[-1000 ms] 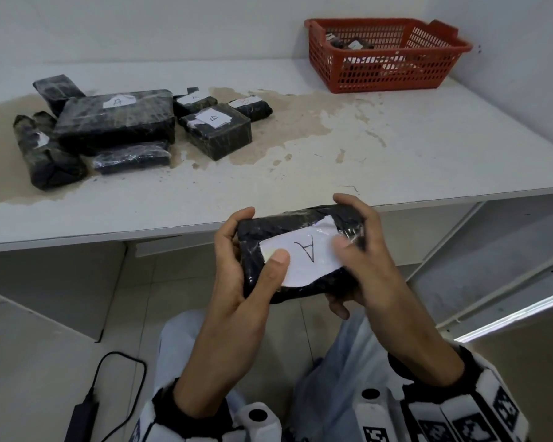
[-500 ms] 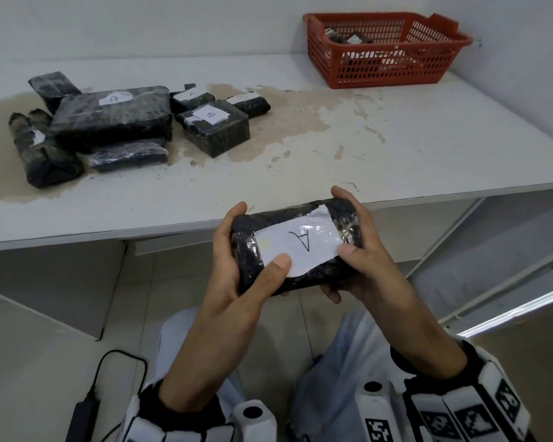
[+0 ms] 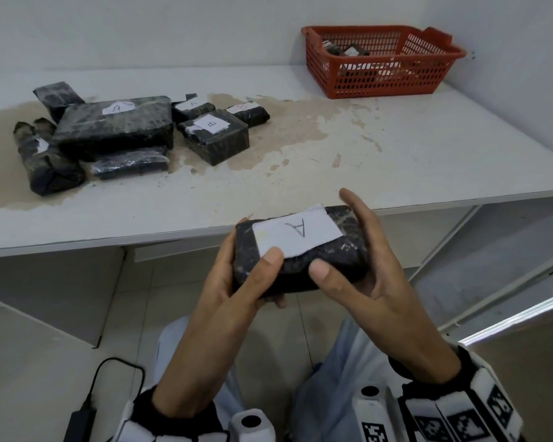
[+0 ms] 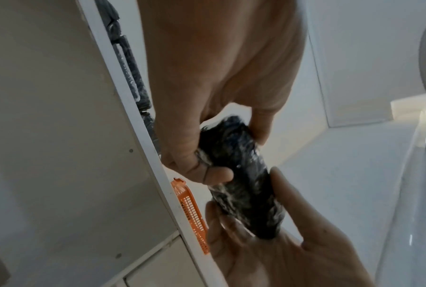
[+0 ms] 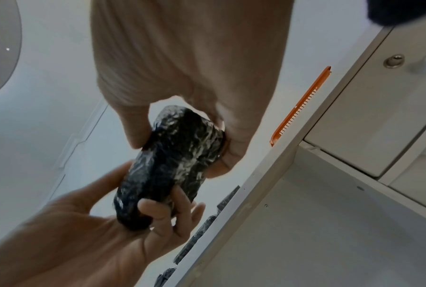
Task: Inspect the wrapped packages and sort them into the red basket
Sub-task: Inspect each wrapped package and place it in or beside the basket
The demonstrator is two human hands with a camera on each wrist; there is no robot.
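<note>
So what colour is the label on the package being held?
White, with a handwritten letter A, on the black package; the head view shows it best.

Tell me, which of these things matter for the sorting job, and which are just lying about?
Part of the job:
- held package labelled A, gripped by left hand and right hand
- pile of wrapped packages on the table
- red basket, some packages already inside

Just lying about:
- black power adapter and cable on the floor

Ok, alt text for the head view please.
Both hands, left and right, hold a black package labelled A before a white table with seven more packages and a red basket.
</note>
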